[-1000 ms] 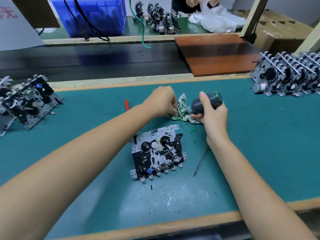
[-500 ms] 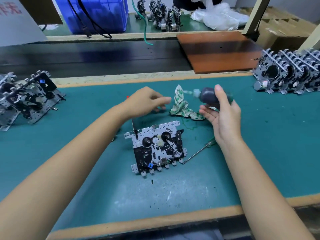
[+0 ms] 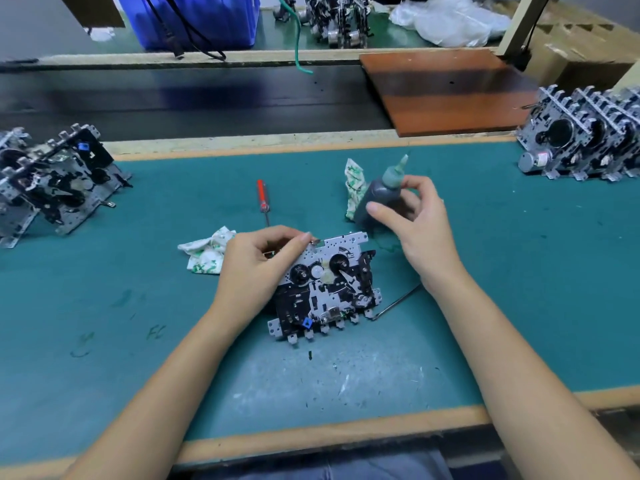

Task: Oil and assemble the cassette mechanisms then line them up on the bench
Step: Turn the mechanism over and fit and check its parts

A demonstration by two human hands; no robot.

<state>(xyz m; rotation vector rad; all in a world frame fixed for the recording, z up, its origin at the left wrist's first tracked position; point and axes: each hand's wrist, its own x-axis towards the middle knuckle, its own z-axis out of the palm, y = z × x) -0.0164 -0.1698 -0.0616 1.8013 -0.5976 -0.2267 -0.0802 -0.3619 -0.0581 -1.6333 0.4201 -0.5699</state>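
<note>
At the far left, about nine o'clock on the green bench mat (image 3: pixel 104 341), a cluster of cassette mechanisms (image 3: pixel 52 181) leans together on edge; nearer the middle a crumpled printed cloth (image 3: pixel 204 252) lies flat, just beside the left hand (image 3: pixel 258 268); at eleven o'clock from that hand a red-handled screwdriver (image 3: pixel 261 195) lies with its handle away from the person and its tip toward them. The left hand curls its fingers round the upper left corner of the cassette mechanism (image 3: pixel 325 289) at the centre of the mat, thumb and forefinger pinching near its top edge; the mechanism lies face up, directly between the two forearms, its long axis running roughly nine to three o'clock and tilted slightly, its row of key tabs pointing toward six o'clock. A thin metal rod (image 3: pixel 394 304) lies at four o'clock from it, partly under the right wrist. The right hand (image 3: pixel 412 220), at one o'clock from the mechanism, grips a dark oil bottle (image 3: pixel 379 195), its nozzle aimed toward twelve o'clock and tilted a little right; a second printed cloth (image 3: pixel 355 183) stands bunched just behind it. At the far right, two o'clock, a row of mechanisms (image 3: pixel 585 147) stands upright, packed side by side.
</note>
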